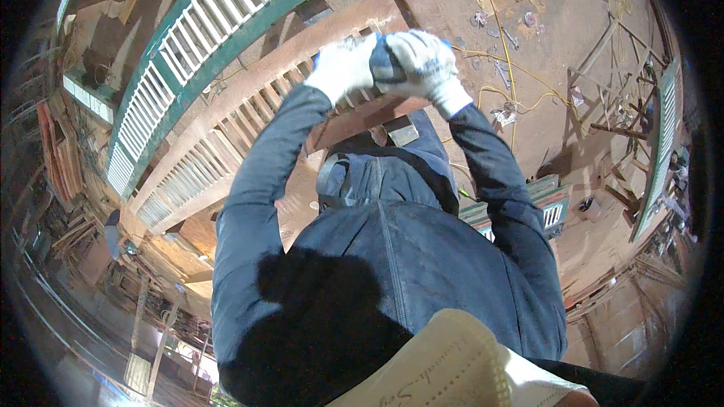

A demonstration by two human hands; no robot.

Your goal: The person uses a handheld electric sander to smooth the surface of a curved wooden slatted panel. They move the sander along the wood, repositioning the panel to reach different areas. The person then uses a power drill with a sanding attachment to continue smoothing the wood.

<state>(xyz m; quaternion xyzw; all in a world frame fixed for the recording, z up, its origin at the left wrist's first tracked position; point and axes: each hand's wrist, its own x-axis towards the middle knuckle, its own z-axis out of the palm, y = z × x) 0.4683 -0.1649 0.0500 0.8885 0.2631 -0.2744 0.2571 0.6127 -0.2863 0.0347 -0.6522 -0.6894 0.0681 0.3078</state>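
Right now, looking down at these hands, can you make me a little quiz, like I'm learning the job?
1. True or false: the left hand and the right hand are both gloved.

2. Which colour is the long cord to the right of the hands? A) red B) yellow C) black

3. Fill in: the big white-slatted panel, just left of the brown slatted panel, is framed in ____.

Key: 1. True. 2. B. 3. Green.
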